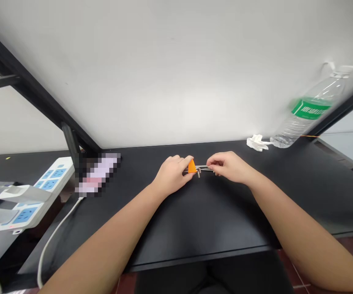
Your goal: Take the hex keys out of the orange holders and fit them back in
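Observation:
Both hands meet at the middle of a black table [213, 212], close to the white wall. My left hand [173, 174] is closed around an orange holder [192, 166] that carries several thin metal hex keys [201, 169]. My right hand [229, 166] pinches the far end of one of those metal keys, fingers curled together. The short bent ends of the keys hang down between the two hands, just above the tabletop.
A clear plastic water bottle [309, 112] with a green label stands at the back right, a crumpled white tissue [256, 142] beside it. A white power strip [38, 192] with blue sockets and its white cable [56, 232] lie at the left. A black frame post [72, 143] rises behind.

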Demonstrator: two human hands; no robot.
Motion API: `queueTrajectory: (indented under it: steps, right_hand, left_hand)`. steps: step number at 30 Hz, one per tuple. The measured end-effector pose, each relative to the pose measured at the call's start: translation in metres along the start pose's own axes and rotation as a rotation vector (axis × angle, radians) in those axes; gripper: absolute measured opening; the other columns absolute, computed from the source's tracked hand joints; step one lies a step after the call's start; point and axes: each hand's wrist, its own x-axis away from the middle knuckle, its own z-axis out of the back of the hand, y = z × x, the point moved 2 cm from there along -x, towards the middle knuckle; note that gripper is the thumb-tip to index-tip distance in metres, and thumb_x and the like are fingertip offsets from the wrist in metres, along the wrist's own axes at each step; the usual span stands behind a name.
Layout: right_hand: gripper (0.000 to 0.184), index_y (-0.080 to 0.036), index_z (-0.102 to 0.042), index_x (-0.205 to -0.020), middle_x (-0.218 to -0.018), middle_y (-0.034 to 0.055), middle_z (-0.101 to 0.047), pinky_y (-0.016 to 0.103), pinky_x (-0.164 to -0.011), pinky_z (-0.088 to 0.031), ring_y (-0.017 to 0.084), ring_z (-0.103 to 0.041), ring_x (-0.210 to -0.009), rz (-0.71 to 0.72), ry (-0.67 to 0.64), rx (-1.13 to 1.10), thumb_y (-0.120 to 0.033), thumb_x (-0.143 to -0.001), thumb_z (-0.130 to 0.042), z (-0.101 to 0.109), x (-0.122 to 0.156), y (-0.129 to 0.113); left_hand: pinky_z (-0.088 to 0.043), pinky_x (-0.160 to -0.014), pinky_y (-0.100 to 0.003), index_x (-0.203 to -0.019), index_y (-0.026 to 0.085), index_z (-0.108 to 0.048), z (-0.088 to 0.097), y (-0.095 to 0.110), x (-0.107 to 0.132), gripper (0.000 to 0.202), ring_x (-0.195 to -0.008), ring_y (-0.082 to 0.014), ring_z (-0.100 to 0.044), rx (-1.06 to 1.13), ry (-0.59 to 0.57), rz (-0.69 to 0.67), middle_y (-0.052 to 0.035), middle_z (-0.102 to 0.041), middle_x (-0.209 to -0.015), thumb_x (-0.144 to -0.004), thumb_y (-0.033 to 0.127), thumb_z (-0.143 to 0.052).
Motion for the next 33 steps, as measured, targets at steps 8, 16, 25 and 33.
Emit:
queueTrajectory:
  steps: [8,16,25,33]
  right_hand:
    - [0.019,-0.021,-0.076,-0.095,-0.071,0.0012,-0.068,0.027,-0.060,-0.050,0.015,-0.063,-0.064,-0.137,-0.066,-0.210,-0.033,-0.087,-0.064,0.001,-0.001,0.009]
    - [0.022,-0.018,-0.063,-0.084,-0.068,-0.0013,-0.064,0.026,-0.056,-0.049,0.011,-0.057,-0.058,-0.157,-0.030,-0.668,-0.034,-0.079,-0.078,-0.034,-0.008,-0.005]
    - [0.028,-0.018,-0.062,-0.092,-0.066,0.0006,-0.067,0.028,-0.060,-0.055,0.014,-0.063,-0.059,-0.189,-0.129,-0.621,-0.042,-0.086,-0.074,-0.037,-0.001,-0.006]
    - [0.022,-0.023,-0.048,-0.085,-0.063,-0.0047,-0.062,0.024,-0.051,-0.049,0.013,-0.061,-0.053,-0.151,-0.100,-0.336,-0.037,-0.092,-0.063,-0.045,-0.006,-0.004]
  left_hand:
    - [-0.044,-0.075,-0.034,-0.123,0.021,-0.061,0.000,0.002,0.000,0.034,-0.083,-0.0206,-0.060,-0.017,-0.001,-0.050,-0.0021,-0.068,-0.085,-0.092,0.036,-0.065]
    - [-0.043,-0.074,-0.033,-0.102,0.022,-0.063,0.006,0.018,0.002,0.017,-0.082,-0.0194,-0.059,0.014,0.007,-0.093,-0.0028,-0.065,-0.084,-0.090,0.034,-0.064]
    - [-0.043,-0.072,-0.033,-0.100,0.021,-0.060,0.003,0.017,0.003,0.017,-0.078,-0.0200,-0.059,-0.042,-0.012,-0.016,-0.0017,-0.063,-0.078,-0.088,0.032,-0.065]
    - [-0.041,-0.070,-0.034,-0.104,0.021,-0.059,0.003,0.018,0.002,0.015,-0.079,-0.0209,-0.056,-0.100,0.016,-0.039,-0.0013,-0.064,-0.076,-0.091,0.028,-0.060]
